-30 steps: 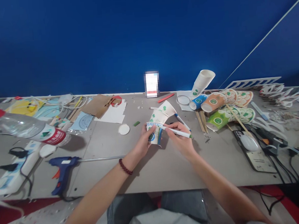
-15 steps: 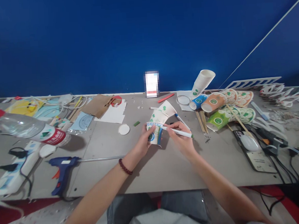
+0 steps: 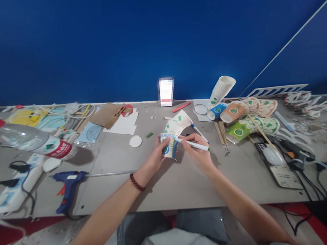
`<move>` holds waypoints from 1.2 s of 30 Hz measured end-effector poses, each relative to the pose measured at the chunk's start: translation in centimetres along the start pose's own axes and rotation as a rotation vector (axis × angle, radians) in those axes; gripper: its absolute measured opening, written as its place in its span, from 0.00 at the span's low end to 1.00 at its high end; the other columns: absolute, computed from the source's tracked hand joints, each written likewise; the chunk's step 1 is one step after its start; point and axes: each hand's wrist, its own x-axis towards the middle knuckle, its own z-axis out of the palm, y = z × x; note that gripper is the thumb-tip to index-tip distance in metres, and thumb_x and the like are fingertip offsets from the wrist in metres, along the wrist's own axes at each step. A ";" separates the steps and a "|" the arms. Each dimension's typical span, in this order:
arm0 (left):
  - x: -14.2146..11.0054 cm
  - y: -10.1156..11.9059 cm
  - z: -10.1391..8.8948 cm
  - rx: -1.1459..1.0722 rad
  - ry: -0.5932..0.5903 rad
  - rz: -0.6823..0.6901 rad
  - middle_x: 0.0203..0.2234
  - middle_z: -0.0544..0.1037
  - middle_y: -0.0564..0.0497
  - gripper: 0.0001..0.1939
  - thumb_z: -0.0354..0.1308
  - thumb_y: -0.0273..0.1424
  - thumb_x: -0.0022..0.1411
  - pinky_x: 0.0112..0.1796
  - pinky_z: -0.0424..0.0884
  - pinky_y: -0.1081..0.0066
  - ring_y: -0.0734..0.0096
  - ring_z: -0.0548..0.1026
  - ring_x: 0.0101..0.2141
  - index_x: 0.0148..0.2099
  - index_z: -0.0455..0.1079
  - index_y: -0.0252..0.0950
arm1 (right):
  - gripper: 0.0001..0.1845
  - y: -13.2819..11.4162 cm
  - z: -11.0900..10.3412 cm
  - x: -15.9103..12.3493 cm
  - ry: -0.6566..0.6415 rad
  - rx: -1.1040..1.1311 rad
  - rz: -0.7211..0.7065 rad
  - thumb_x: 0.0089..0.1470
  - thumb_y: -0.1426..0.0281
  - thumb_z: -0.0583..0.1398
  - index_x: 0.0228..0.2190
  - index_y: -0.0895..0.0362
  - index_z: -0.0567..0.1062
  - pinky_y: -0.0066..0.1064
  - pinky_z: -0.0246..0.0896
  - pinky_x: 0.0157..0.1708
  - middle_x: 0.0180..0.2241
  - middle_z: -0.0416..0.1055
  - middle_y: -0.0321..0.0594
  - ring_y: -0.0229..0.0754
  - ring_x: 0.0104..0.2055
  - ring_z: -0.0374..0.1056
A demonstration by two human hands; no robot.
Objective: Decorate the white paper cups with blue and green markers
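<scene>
Snugly, left fingers [image 3: 167, 141] around the printed paper cup [image 3: 170, 152].

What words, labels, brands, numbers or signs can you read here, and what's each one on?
None is sharp enough to quote.
Bottle: white characters on red label, too blurred.
Held cup: blue band and round badge, nothing legible.
Blue cup, orange cup, green cup: round badges, too small.
Blue sheet: round print, too small.
Flat item under the mouse: dark print, too small.
Screen: pixelated.
</scene>
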 end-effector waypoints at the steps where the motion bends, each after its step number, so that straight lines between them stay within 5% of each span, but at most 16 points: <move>1: 0.0 0.0 0.0 0.002 0.002 -0.001 0.35 0.80 0.50 0.22 0.71 0.36 0.58 0.31 0.81 0.65 0.67 0.80 0.29 0.48 0.65 0.38 | 0.11 0.1 0.0 0.0 -0.002 0.007 0.004 0.56 0.58 0.68 0.31 0.51 0.77 0.39 0.77 0.36 0.43 0.85 0.46 0.50 0.39 0.82; 15: 0.1 -0.2 -0.1 -0.018 -0.001 0.021 0.37 0.80 0.50 0.25 0.74 0.36 0.55 0.32 0.81 0.66 0.68 0.80 0.31 0.48 0.65 0.38 | 0.11 0.1 0.0 0.1 0.028 -0.035 -0.016 0.55 0.58 0.68 0.32 0.52 0.79 0.36 0.75 0.35 0.39 0.85 0.43 0.46 0.35 0.80; 23: 0.1 -0.1 0.0 0.011 -0.009 0.019 0.35 0.80 0.51 0.22 0.71 0.36 0.58 0.30 0.81 0.66 0.68 0.80 0.30 0.47 0.64 0.38 | 0.10 0.7 -0.1 0.0 0.005 0.014 -0.009 0.56 0.59 0.68 0.31 0.51 0.77 0.39 0.76 0.41 0.42 0.85 0.45 0.52 0.46 0.82; 36: 0.0 0.2 0.0 -0.007 -0.034 0.006 0.32 0.81 0.51 0.22 0.71 0.36 0.57 0.29 0.80 0.67 0.66 0.81 0.27 0.47 0.64 0.38 | 0.08 0.7 -0.2 0.1 0.013 0.022 -0.027 0.57 0.62 0.67 0.31 0.51 0.77 0.39 0.76 0.41 0.41 0.85 0.44 0.53 0.48 0.82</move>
